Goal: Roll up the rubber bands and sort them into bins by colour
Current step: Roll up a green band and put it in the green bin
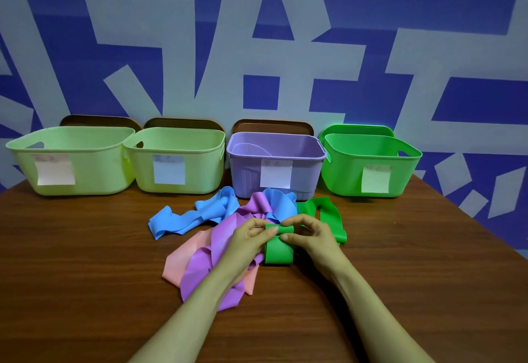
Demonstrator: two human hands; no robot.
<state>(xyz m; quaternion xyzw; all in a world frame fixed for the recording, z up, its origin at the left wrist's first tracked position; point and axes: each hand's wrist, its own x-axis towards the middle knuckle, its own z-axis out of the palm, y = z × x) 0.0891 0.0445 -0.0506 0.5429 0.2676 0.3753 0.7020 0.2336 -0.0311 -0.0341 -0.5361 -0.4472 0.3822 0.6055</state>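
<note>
Head view, rolling stage. A loose heap of rubber bands lies on the tabletop (85,277), just near of a row of four bins that stands against the far wall. The left hand (248,239) and right hand (314,237) meet over the green band (278,252). Their fingers (288,237) are curled and pinch a short fold at the far end of a flat stretch of this band, thumbs on the near side and fingertips on the far side. The two-handed pinch probably keeps both edges of the strip level so that the roll starts straight. The rest of the green band loops away to the far right and lies slack on the tabletop, free to feed into the roll.

The blue band (183,221) trails to the left. The purple band (205,268) and pink band (178,259) spread under the left wrist, partly overlapped by one another and not yet rolled.

The bins, from left to right, are two pale green bins (71,139), a purple bin (274,145) and a green bin (371,148). Each carries a paper label (275,174) on its near wall, with writing too blurred to read. The green bin stands at the far right, nearest the working hands' right side, and is the likely destination of the band in hand. Lids (271,126) lean behind the bins, leaving the openings clear for dropping. No rolled band can be seen in any bin, so sorting appears to be at an early point.
</note>
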